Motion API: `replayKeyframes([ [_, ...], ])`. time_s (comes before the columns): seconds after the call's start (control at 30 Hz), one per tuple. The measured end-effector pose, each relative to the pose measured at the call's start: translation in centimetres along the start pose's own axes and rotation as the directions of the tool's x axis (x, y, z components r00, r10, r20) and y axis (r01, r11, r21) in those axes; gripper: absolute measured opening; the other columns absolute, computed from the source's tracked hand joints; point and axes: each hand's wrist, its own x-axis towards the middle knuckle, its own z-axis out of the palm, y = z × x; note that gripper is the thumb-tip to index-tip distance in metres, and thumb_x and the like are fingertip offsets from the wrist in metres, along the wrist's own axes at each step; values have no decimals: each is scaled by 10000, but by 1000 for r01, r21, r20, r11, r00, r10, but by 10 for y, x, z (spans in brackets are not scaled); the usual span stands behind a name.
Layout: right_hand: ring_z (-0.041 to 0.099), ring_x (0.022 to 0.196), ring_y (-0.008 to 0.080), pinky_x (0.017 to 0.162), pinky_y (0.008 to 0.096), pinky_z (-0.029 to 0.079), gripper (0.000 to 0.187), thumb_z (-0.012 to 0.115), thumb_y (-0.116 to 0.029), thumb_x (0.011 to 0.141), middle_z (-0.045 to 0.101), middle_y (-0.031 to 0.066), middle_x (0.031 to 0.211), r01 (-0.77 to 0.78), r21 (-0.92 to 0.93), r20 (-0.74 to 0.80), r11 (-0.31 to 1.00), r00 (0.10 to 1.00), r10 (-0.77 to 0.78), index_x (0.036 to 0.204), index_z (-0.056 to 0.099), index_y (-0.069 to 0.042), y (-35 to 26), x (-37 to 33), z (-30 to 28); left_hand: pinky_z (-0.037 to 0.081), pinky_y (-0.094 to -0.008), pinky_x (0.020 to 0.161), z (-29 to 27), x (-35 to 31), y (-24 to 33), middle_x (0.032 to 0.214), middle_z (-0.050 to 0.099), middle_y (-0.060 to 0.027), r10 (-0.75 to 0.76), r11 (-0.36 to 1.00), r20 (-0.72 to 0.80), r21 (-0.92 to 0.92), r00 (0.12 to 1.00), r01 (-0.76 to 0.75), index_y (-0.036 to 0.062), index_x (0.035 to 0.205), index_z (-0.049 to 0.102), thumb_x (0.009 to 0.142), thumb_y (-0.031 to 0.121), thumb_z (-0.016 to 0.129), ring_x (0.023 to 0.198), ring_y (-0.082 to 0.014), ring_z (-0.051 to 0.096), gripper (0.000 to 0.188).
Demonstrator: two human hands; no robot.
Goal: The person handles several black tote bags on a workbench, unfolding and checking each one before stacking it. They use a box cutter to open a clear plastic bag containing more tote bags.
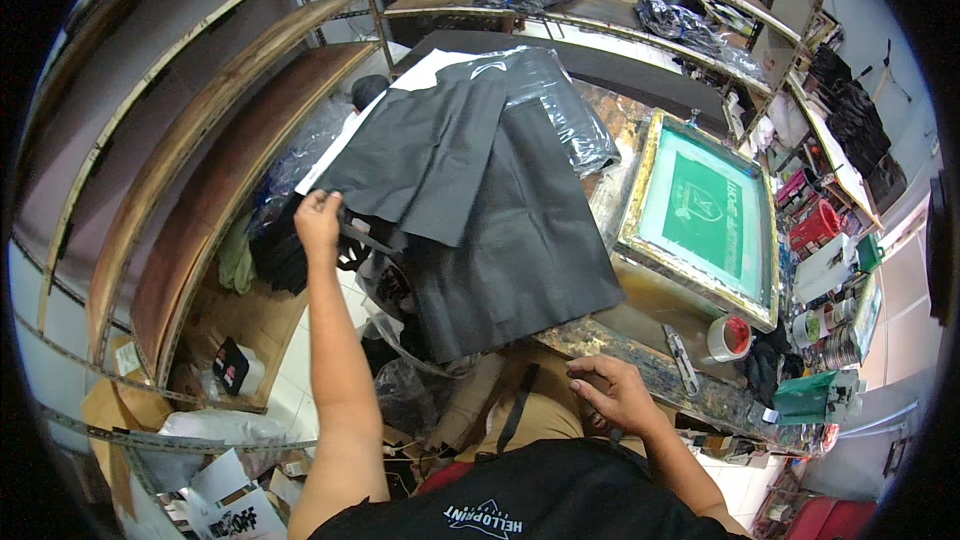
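Observation:
My left hand [318,225] pinches the near left corner of a black fabric sheet [400,155], whose surface is creased by folds. Below those fingers hangs a dark strap-like strip [365,237]; what it belongs to is unclear. Under the held piece, a larger black fabric sheet [520,250] drapes over the table's front edge. A white sheet [420,70] shows along the pile's far left side. Near the table's front edge, above my lap, my right hand [612,395] is loosely bent, fingers apart from the thumb, with nothing seen in it.
Right of the fabric lies a framed printing screen [702,205] with green mesh. A tub of red ink [730,338] and a metal-coloured tool [682,360] sit before it. Plastic-wrapped black goods [565,110] lie behind the pile. Wooden shelves [235,190] stand left; people work far back.

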Motion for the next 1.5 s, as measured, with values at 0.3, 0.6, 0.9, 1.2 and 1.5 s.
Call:
replayKeyframes([
  [0.3,722,1075,334,944,416,555,298,760,-210,959,751,162,1172,124,-36,-19,992,992,-125,1198,729,-34,1,6,12,504,-531,1033,-42,73,7,1319,652,-234,96,555,-255,816,962,161,39,1375,615,918,512,748,1283,-393,599,672],
  [0.6,690,1066,383,941,454,542,328,729,-227,972,722,193,1160,109,-135,-15,985,994,-112,1238,693,-40,25,17,21,529,-450,931,50,-247,120,1129,692,-123,571,670,766,-226,296,-707,38,1105,733,829,474,833,1076,-333,655,526],
  [0.9,691,1095,391,956,454,544,328,745,-211,957,732,193,1173,91,-98,-76,991,992,-98,1229,707,-32,25,12,11,522,-434,939,61,-256,103,1161,639,-102,417,698,880,-152,225,-700,50,1120,694,834,294,845,1117,-321,622,406],
  [1.2,683,1135,412,1003,475,533,332,731,-254,967,738,208,1191,95,-67,-61,993,993,-99,1205,723,-23,38,14,13,539,-421,902,67,-225,113,1054,720,-156,227,935,946,-144,233,-323,11,1009,768,829,283,834,1001,-356,693,333],
  [1.5,660,1176,391,1021,468,519,340,723,-272,983,718,193,1212,132,-127,-49,983,989,-139,1243,705,-52,43,16,11,537,-433,850,67,-234,124,1013,710,-202,389,791,888,-186,246,-583,-2,1069,687,989,176,654,977,-397,690,197],
])
